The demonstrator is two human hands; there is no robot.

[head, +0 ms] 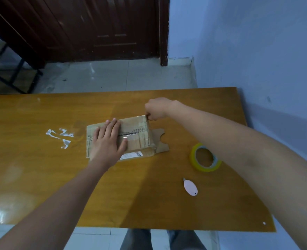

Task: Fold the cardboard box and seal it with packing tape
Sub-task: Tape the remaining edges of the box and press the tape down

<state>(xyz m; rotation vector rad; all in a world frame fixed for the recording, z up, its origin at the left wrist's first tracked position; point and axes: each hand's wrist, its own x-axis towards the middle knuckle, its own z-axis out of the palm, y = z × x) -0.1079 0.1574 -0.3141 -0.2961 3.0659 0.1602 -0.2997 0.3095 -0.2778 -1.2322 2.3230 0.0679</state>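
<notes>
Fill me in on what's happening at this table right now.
A person is working on a cardboard box on the wooden table. The left hand lies flat on top of the box, pressing it down. The right hand is closed at the box's far right corner, seemingly pinching a flap or tape there. One flap still sticks out flat on the right. The roll of packing tape and a small pink cutter lie untouched nearby.

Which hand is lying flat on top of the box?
The left hand lies flat, palm down, on the cardboard box. The right hand is curled, pinching the box's far right corner.
</notes>
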